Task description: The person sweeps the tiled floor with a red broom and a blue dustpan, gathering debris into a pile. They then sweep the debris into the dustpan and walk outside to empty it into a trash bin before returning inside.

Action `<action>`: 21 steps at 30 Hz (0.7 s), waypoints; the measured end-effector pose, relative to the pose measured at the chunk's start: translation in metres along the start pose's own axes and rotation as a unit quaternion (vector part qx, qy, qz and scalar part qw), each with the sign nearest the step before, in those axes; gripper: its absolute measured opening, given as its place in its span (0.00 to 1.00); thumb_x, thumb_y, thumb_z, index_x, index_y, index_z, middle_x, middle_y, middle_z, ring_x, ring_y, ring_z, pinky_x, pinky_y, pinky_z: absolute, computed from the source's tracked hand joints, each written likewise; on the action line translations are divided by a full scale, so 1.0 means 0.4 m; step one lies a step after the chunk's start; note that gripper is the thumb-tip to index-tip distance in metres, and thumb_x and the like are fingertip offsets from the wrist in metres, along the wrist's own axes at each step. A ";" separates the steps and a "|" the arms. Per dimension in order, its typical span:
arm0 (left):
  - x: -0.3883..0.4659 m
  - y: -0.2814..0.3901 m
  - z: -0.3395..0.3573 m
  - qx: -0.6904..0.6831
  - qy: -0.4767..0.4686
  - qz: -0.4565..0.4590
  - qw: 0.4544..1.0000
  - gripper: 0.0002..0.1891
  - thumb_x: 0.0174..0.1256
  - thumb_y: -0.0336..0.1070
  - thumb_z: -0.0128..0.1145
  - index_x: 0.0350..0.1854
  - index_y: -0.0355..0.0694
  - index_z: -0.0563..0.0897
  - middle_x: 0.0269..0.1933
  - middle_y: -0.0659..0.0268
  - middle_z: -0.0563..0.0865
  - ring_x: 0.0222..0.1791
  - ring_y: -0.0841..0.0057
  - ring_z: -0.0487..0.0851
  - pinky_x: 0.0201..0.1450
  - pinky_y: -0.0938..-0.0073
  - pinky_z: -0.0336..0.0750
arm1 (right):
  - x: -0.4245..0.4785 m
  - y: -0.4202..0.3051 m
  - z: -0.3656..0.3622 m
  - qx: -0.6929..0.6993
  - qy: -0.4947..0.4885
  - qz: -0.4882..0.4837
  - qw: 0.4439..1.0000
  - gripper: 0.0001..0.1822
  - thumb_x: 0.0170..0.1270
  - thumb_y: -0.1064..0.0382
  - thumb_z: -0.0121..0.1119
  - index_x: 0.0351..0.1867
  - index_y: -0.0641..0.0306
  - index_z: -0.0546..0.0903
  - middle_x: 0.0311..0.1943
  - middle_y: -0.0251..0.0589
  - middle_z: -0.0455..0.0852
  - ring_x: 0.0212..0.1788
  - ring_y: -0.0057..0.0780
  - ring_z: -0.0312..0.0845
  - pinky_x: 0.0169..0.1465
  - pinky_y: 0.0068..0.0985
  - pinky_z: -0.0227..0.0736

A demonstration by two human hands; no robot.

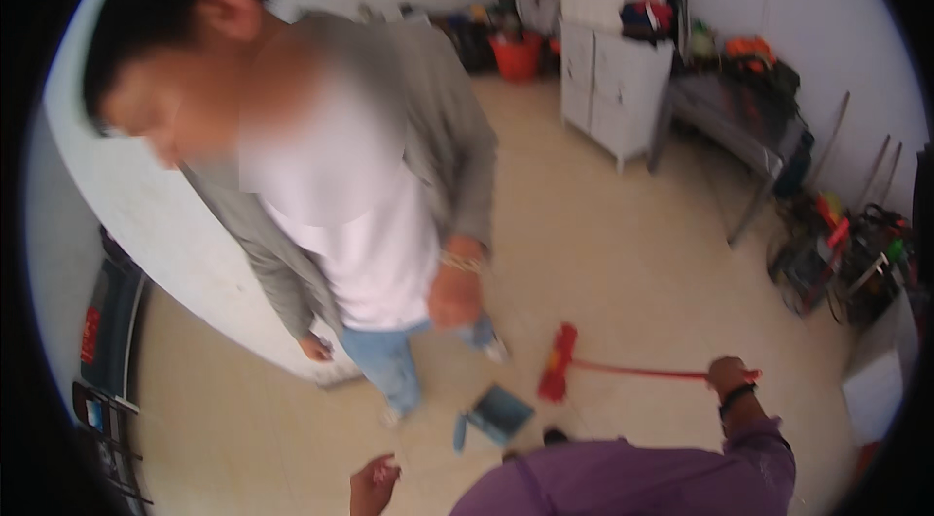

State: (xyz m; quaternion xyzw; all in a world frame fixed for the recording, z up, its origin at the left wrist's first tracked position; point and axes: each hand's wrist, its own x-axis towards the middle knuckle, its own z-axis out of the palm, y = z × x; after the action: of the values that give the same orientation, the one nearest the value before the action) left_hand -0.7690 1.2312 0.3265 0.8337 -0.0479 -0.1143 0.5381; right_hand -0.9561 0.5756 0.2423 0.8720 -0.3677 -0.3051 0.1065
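Note:
My right hand [728, 374], with a dark band at the wrist, is closed around the red handle of a broom [558, 363] whose wide head is on the left. Beside the broom head, a blue-grey dustpan [502, 412] lies on the floor. Lower down, my left hand [374, 483] has curled fingers with something small and pale at them; blur hides whether it is held. My purple sleeve and front fill the bottom edge. A person [350, 224] in a grey jacket and white shirt stands close in front, their hands apart from mine.
A pale metal cabinet [613, 93] with clothes on top stands at the back, near a red bucket [516, 55] and a table [730, 115] bearing items. Tools and long handles lean along the right wall. A white panel [204, 253] rises behind the person; a dark rack [109, 436] is at left.

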 end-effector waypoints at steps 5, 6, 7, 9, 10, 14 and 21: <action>0.086 0.143 0.157 0.148 -0.087 -0.047 0.984 0.14 0.57 0.30 0.60 0.47 0.35 0.80 0.26 0.64 0.82 0.28 0.84 0.78 0.33 0.81 0.74 | 0.032 -0.152 0.171 0.129 -0.044 -0.055 0.989 0.11 0.49 0.58 0.61 0.32 0.59 0.83 0.33 0.48 0.85 0.40 0.45 0.82 0.42 0.37 0.78; 0.072 0.153 0.180 0.142 -0.080 -0.040 0.986 0.14 0.58 0.31 0.60 0.47 0.35 0.80 0.27 0.64 0.82 0.28 0.83 0.79 0.33 0.80 0.74 | 0.010 -0.190 0.185 0.137 -0.045 -0.036 0.989 0.09 0.50 0.61 0.59 0.31 0.60 0.83 0.33 0.50 0.85 0.39 0.46 0.82 0.41 0.37 0.78; 0.067 0.146 0.184 0.156 -0.084 -0.038 0.983 0.15 0.58 0.31 0.60 0.47 0.35 0.80 0.27 0.63 0.83 0.28 0.81 0.79 0.33 0.80 0.75 | -0.011 -0.207 0.175 0.151 -0.036 -0.062 0.986 0.10 0.53 0.59 0.58 0.31 0.62 0.82 0.33 0.50 0.84 0.40 0.46 0.81 0.43 0.37 0.77; 0.063 0.113 0.174 0.176 -0.085 -0.027 0.980 0.15 0.58 0.33 0.60 0.48 0.35 0.80 0.28 0.62 0.83 0.28 0.79 0.80 0.33 0.79 0.75 | -0.081 -0.180 0.171 0.202 -0.034 -0.043 0.978 0.11 0.55 0.57 0.57 0.32 0.61 0.82 0.34 0.49 0.84 0.40 0.46 0.81 0.44 0.37 0.76; 0.065 0.097 0.165 0.187 -0.083 -0.058 0.977 0.15 0.57 0.33 0.60 0.47 0.35 0.80 0.29 0.61 0.84 0.29 0.77 0.81 0.34 0.78 0.76 | -0.108 -0.157 0.159 0.225 -0.033 -0.033 0.973 0.11 0.56 0.56 0.56 0.32 0.61 0.82 0.34 0.49 0.84 0.41 0.45 0.81 0.44 0.38 0.75; 0.134 -0.065 0.216 0.234 -0.087 -0.098 0.963 0.19 0.56 0.38 0.63 0.50 0.37 0.79 0.37 0.56 0.84 0.37 0.70 0.82 0.41 0.72 0.76 | -0.110 -0.064 0.159 0.327 0.000 0.020 0.945 0.12 0.58 0.52 0.57 0.34 0.58 0.81 0.30 0.48 0.84 0.37 0.47 0.80 0.40 0.40 0.74; 0.272 -0.337 0.403 0.131 -0.151 -0.283 0.938 0.25 0.56 0.46 0.64 0.49 0.32 0.75 0.31 0.61 0.84 0.34 0.74 0.82 0.37 0.74 0.76 | 0.395 -0.355 0.226 0.382 0.136 -0.138 0.904 0.09 0.62 0.58 0.50 0.35 0.60 0.77 0.25 0.51 0.81 0.29 0.49 0.78 0.33 0.44 0.72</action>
State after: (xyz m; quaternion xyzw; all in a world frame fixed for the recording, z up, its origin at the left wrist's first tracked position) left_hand -0.7085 1.1224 0.1254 0.8489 0.0945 -0.3795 0.3555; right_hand -0.8435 0.5677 0.0408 0.9210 -0.3142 -0.0313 -0.2283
